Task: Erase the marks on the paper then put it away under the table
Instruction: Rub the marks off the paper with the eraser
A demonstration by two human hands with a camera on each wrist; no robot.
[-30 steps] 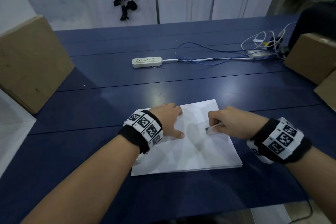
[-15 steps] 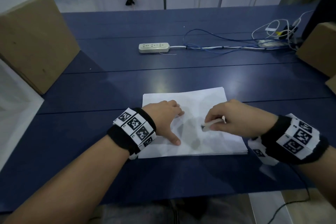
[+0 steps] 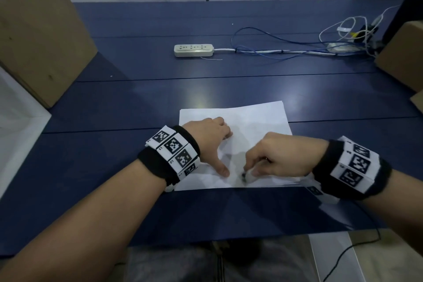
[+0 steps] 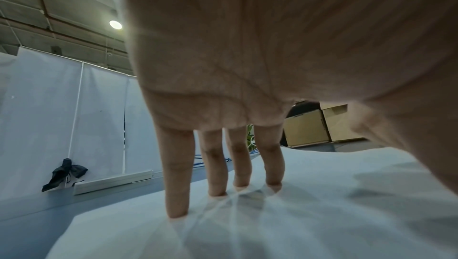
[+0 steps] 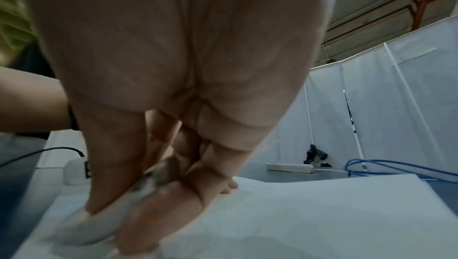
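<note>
Right hand has slid toward paper's near edge, pinching eraser onto sheet. Left hand stays spread, fingers pressing paper flat. Blue worktop: power strip, cables, cardboard boxes; white curtains behind.

Dim, bluish | I see a ceiling lamp flaring | soft shadows on paper | right wrist view blurred | edges bowed

Dark blue plank table filling mid-frame. At lower centre, white paper; upper centre, white power strip; upper right, tangled cables; 2 cardboard boxes, far left and far right.
</note>
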